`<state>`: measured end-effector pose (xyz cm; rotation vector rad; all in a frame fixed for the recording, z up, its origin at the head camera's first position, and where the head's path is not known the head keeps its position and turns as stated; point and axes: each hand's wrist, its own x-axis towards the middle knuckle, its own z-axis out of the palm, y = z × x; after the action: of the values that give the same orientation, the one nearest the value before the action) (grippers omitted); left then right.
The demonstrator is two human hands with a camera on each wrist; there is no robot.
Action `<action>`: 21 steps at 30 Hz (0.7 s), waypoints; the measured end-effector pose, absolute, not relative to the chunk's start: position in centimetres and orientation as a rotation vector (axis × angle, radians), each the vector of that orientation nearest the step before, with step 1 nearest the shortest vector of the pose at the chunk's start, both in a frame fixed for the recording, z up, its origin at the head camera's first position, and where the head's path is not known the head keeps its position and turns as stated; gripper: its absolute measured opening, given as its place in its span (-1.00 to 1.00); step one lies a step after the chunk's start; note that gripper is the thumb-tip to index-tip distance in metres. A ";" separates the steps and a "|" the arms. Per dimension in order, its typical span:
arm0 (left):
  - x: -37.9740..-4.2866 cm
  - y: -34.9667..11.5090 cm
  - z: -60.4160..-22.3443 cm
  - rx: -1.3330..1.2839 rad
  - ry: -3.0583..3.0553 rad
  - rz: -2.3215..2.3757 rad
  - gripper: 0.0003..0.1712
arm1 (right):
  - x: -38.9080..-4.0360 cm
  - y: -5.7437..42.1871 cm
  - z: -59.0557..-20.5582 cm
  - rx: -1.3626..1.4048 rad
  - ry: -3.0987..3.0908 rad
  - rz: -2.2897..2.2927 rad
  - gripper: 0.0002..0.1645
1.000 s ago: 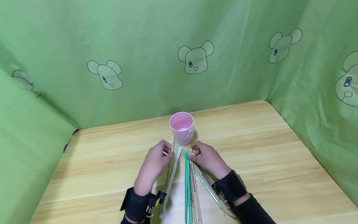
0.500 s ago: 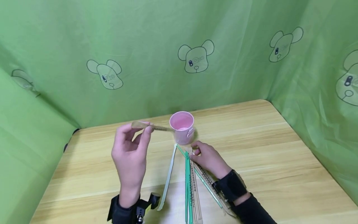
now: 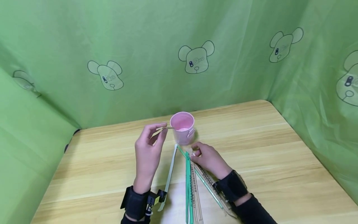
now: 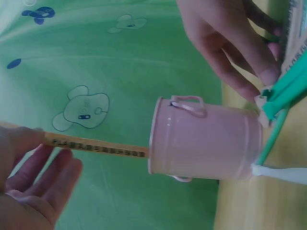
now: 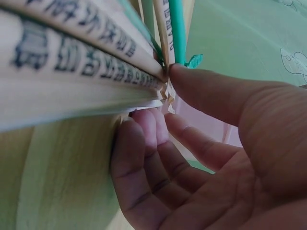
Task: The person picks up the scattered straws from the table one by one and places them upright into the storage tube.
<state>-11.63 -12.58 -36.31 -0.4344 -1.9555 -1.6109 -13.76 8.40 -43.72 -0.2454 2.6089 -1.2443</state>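
My left hand [image 3: 149, 151] pinches a drinking straw in a brown printed paper wrapper [image 4: 100, 146] between thumb and fingers. The straw's far end meets the mouth of a small pink bucket [image 3: 183, 137], which stands upright at the back of the table with its handle folded down. In front of the bucket, my right hand [image 3: 211, 159] grips the upper ends of several wrapped straws between thumb and fingers. These include brown printed ones [image 3: 197, 196] and green ones [image 3: 187, 186], fanned out towards the table's front.
A single pale straw [image 3: 169, 175] lies left of the bunch, its top end near the bucket's base. The wooden table [image 3: 279, 161] is bounded by a green curtain [image 3: 151, 62] with bear drawings behind and at both sides.
My left hand has lifted a brown straw off the table, swung it up to the left, then moved it right to the bucket's mouth. My right hand has stayed put.
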 end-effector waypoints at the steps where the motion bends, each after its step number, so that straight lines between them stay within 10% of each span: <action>1: -11.7 -12.6 -36.5 -0.423 -1.988 -1.591 -0.81 | -13.7 8.4 -43.7 -0.245 2.611 -1.243 -0.56; 21: -12.2 -12.5 -37.9 -0.256 -2.331 -1.435 -0.73 | -13.9 8.0 -44.1 -0.198 2.659 -1.171 -0.61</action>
<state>-12.18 -12.47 -37.87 -0.2564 -2.3306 -1.4348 -13.90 8.03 -44.11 -0.1982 2.6594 -1.1705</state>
